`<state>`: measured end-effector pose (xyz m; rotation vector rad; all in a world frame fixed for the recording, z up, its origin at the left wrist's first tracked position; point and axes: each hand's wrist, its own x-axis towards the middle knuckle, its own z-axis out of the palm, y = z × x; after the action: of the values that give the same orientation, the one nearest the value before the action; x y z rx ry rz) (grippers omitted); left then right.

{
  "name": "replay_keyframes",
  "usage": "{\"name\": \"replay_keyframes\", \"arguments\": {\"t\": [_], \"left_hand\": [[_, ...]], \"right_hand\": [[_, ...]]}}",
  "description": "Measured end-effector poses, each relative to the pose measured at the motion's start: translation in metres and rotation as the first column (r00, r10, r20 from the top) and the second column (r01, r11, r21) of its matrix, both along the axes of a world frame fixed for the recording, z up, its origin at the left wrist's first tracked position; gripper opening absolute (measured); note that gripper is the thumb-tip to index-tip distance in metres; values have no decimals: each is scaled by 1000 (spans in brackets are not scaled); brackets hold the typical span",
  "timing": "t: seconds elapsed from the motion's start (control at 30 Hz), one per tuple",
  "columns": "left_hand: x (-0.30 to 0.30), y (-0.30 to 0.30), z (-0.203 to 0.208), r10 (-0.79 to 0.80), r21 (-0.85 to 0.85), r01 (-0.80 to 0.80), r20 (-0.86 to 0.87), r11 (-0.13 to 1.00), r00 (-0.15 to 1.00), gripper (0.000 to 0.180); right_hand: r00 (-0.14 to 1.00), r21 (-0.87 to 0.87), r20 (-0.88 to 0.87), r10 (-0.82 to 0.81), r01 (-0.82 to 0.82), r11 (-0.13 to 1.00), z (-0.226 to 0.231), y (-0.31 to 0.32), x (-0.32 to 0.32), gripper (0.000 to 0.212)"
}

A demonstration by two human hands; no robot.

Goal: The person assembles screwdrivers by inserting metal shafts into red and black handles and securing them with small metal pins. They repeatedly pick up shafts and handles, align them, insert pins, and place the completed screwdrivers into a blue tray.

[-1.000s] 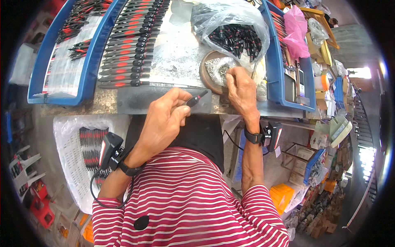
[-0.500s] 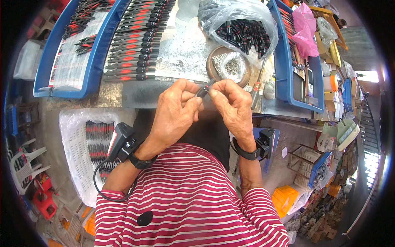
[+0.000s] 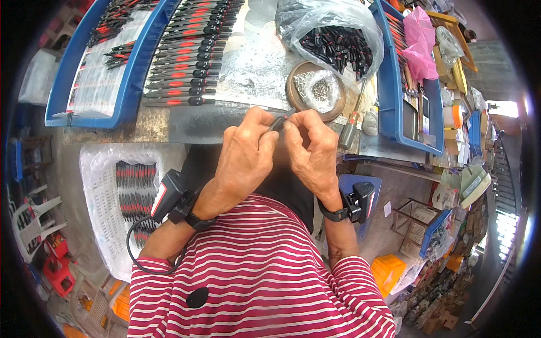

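Over the table's near edge, my left hand [image 3: 243,155] pinches a small dark part [image 3: 278,121] with thumb and index finger. My right hand [image 3: 313,151] has its fingertips closed on the upper right end of that part; the fingers hide much of it. Just beyond the hands stands a round brown-rimmed dish [image 3: 293,90] with small metal pieces in a clear bag. Slim black-and-red pen-like pieces [image 3: 183,76] lie side by side to the left. Further back, a clear plastic bag [image 3: 298,19] holds many small black parts with red marks.
A screwdriver [image 3: 349,130] lies right of the dish. Blue trays [image 3: 131,84] flank the work surface left and right; a pink bag [image 3: 420,42] hangs over the right one. Below left stands a white basket [image 3: 104,208] lined with plastic, holding rows of black-and-red pieces.
Both hands stay together on the small dark part, with their fingers slightly shifted and the part turned a little. The view has moved slightly, and more of the screwdriver handle shows.
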<state>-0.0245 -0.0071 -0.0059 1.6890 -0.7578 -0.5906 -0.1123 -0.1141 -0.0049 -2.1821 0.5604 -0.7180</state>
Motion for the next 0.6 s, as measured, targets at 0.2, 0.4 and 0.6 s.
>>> {"name": "replay_keyframes", "arguments": {"t": [0.2,0.4,0.6], "left_hand": [[-1,-1,-1,53,-54,-46,124,997,991,11],[6,3,5,-75,-33,69,-259,997,963,12],[18,9,6,-245,-70,240,-462,968,852,14]], "right_hand": [[1000,442,-23,-8,17,897,-1,0,-2,12],[993,805,114,-36,-71,588,0,-2,-5,25],[976,819,218,23,-196,540,-6,-1,-7,20]]}}
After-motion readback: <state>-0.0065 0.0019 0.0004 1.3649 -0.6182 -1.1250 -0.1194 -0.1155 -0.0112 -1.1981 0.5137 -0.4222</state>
